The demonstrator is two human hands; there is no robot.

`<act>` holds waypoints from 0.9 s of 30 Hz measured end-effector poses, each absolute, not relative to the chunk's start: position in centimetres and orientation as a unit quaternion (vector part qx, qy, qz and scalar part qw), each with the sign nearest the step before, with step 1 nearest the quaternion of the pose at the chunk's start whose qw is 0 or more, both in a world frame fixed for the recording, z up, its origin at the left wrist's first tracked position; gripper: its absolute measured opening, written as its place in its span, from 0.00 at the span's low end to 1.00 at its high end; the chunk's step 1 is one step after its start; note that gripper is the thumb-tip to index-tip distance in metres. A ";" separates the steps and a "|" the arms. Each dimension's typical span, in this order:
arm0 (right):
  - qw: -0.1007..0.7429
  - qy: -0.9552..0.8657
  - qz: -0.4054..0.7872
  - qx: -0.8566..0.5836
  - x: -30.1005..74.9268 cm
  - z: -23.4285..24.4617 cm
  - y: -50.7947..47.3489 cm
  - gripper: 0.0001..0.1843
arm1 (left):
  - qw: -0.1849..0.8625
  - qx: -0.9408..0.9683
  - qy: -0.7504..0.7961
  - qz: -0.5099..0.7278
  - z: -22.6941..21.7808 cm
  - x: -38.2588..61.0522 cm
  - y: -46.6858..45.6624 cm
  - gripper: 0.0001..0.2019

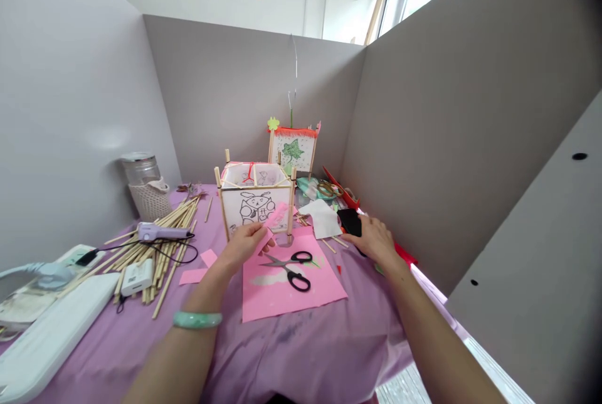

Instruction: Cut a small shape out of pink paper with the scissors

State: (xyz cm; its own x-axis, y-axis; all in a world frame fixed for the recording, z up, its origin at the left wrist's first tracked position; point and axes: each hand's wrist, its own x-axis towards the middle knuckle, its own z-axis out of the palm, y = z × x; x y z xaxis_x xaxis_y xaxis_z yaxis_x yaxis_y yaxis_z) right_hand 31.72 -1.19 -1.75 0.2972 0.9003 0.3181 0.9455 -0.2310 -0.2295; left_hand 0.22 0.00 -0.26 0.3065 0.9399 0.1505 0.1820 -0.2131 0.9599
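Observation:
My left hand [248, 244] pinches a pink paper strip [277, 214] with a ruffled or fringed edge, held up before a square stick-framed lantern [256, 206]. The lantern's white front panel bears a black line drawing of an animal. Below that hand, black-handled scissors [294, 268] lie partly spread on a pink paper sheet [263, 310]. Over at the right, my right hand [377, 239] has its fingers around a flat black object [349, 222], whose kind I cannot make out. Beside it lies a white cloth or tissue [323, 218].
Wooden sticks [162, 260] are heaped at left with a lilac glue gun [164, 232] and its cord. A glass jar [145, 184] stands behind. Further back is a smaller lantern [294, 150] with a green leaf picture. Grey partitions [254, 78] enclose the table.

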 end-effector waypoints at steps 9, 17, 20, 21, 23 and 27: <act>0.164 -0.533 -0.012 -0.830 35.1 -4.6 1.1 0.53 | 0.464 0.666 0.427 0.399 -0.3 0.1 0.0 0.14; 0.169 -0.499 -0.019 -0.850 35.0 -4.9 1.7 0.49 | 0.461 0.666 0.434 0.394 -0.5 0.1 0.3 0.14; 0.178 -0.495 -0.024 -0.850 34.9 -4.9 1.7 0.47 | 0.463 0.662 0.437 0.396 -0.6 0.1 0.5 0.14; 0.181 -0.495 -0.027 -0.849 34.8 -5.0 1.7 0.47 | 0.464 0.660 0.438 0.396 -0.7 0.1 0.5 0.14; 0.187 -0.496 -0.032 -0.847 34.7 -5.0 1.5 0.46 | 0.466 0.660 0.438 0.395 -0.7 0.0 0.5 0.14; 0.194 -0.494 -0.035 -0.847 34.7 -5.1 1.3 0.45 | 0.456 0.666 0.442 0.392 -0.7 0.0 0.5 0.14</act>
